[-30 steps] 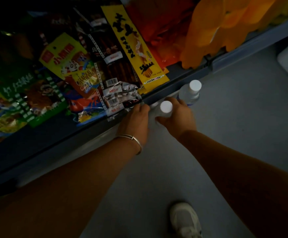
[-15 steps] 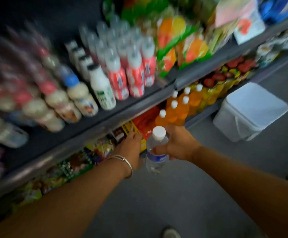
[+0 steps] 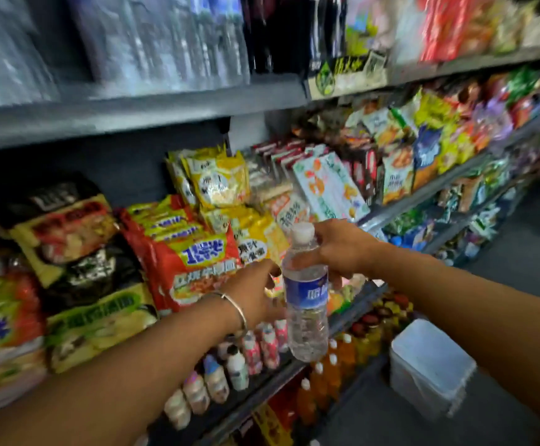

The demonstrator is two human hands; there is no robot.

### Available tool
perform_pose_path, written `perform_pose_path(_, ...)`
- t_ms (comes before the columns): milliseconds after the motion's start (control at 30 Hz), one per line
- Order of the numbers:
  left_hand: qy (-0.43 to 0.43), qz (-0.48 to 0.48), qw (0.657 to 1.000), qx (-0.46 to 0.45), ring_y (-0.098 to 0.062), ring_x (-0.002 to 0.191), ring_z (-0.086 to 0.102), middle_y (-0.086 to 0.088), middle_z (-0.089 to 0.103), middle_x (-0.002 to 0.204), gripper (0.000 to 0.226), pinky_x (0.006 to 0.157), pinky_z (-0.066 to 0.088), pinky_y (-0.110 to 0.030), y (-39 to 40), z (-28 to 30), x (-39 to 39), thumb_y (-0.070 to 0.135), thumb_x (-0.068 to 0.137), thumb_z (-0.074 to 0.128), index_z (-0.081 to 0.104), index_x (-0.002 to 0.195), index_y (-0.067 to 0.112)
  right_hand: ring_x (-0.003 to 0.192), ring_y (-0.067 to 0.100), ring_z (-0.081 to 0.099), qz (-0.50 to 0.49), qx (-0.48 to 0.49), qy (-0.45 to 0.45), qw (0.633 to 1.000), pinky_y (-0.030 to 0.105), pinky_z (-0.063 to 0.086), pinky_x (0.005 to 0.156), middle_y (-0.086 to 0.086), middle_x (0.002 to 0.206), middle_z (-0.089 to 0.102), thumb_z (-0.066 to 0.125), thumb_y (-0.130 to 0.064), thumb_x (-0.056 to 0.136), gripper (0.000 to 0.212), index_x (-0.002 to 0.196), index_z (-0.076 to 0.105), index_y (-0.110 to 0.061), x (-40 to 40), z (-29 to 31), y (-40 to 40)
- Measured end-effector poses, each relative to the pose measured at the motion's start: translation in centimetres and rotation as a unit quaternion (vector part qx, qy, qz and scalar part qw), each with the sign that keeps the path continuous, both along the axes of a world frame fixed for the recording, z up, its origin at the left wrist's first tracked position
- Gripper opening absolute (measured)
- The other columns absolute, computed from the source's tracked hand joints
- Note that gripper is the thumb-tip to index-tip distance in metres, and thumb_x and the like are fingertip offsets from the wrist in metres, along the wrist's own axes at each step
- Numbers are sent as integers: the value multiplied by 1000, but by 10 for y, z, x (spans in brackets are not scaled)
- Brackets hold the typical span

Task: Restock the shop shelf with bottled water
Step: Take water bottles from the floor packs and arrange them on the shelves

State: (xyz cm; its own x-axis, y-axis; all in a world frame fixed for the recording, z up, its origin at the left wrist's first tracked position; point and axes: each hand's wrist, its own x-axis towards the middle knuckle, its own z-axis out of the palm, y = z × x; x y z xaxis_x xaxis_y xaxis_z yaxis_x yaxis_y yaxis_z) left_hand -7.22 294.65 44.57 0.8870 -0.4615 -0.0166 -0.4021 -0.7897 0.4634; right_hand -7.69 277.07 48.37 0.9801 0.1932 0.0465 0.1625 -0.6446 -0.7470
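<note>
Left hand (image 3: 255, 291) fingertips behind bottle (image 3: 305, 304)

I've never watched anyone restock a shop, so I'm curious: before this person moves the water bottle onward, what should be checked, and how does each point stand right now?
1. Grip: the right hand holds the water bottle at its shoulder, below the cap. Ok.
2. Cap on: ok.
3. Bottle upright, hanging in the air clear of the shelves: ok.
4. Left hand free to help: it reaches beside the bottle's label, but blur hides whether it touches. Cannot tell.
5. A free slot for water: the shelf ahead shows noodle packs, the one below small drink bottles; no water row in view. Cannot tell.
</note>
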Motion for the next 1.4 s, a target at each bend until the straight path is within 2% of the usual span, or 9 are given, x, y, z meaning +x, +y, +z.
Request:
perform_pose_path(200, -83, 17, 995, -52, -16, 81, 51, -3, 53, 100, 62, 74, 43, -26, 6, 129, -3, 21, 70, 80, 48, 121, 7, 32, 19, 49, -33, 2, -89, 996, 18, 32, 32, 9, 51, 56, 77, -34, 73, 26, 68, 60, -14, -14, 133, 7)
perform_pose_path(300, -124, 23, 990, -60, -15, 80, 50, -1, 53, 96, 56, 78, 46, -29, 9, 178, 2, 22, 69, 80, 51, 115, 9, 29, 17, 45, -47, 14, -119, 992, 16, 30, 32, 7, 44, 52, 78, -35, 72, 31, 61, 60, -13, -7, 184, 9)
perform_pose_path(400, -137, 30, 986, -85, -14, 79, 51, -3, 56, 97, 50, 81, 48, -31, 10, 219, 10, 20, 69, 80, 53, 110, 10, 26, 13, 42, -61, 23, -150, 987, 15, 30, 34, -3, 33, 45, 81, -38, 67, 38, 66, 60, -6, 8, 228, 8)
perform_pose_path(533, -168, 52, 980, -88, -15, 88, 59, -1, 62, 102, 52, 79, 50, -25, 8, 269, 19, 29, 70, 79, 55, 113, 13, 30, 15, 39, -37, 37, -190, 980, 19, 29, 38, 2, 39, 44, 78, -41, 69, 40, 66, 57, -7, 27, 278, 5)
perform_pose_path(667, -182, 74, 974, -110, -22, 88, 63, -5, 64, 99, 47, 85, 55, -38, -3, 310, 39, 26, 71, 78, 55, 110, 13, 26, 14, 35, -25, 45, -227, 973, 19, 26, 38, 1, 30, 39, 75, -44, 70, 42, 79, 64, -5, 55, 322, 1)
perform_pose_path(833, -191, 107, 962, -164, -23, 73, 59, -3, 60, 80, 44, 79, 54, -43, -17, 342, 71, 15, 75, 75, 54, 111, 3, 23, 11, 35, 18, 75, -255, 964, 13, 27, 34, -5, 27, 37, 79, -38, 69, 35, 62, 61, -9, 98, 364, -1)
perform_pose_path(1000, -204, 159, 947, -192, -16, 58, 55, -7, 57, 72, 32, 61, 53, -29, -20, 347, 100, 10, 78, 72, 50, 102, 7, 26, 13, 35, 35, 77, -273, 958, 16, 29, 36, -5, 29, 38, 81, -42, 65, 40, 51, 57, -13, 146, 381, 6)
perform_pose_path(1200, -215, 223, 933, -182, -3, 34, 51, -6, 56, 60, 30, 39, 45, -18, -13, 337, 127, 11, 80, 70, 47, 99, 9, 31, 19, 39, 37, 52, -285, 957, 22, 33, 42, 6, 52, 44, 81, -51, 59, 52, 69, 56, -6, 186, 380, 23)
perform_pose_path(1400, -208, 244, 932, -169, -12, 43, 57, -11, 60, 62, 20, 40, 48, -20, -5, 330, 139, 10, 81, 70, 50, 80, 12, 32, 17, 42, 43, 28, -272, 961, 13, 30, 33, 5, 53, 44, 79, -45, 67, 50, 63, 44, -10, 205, 368, 34)
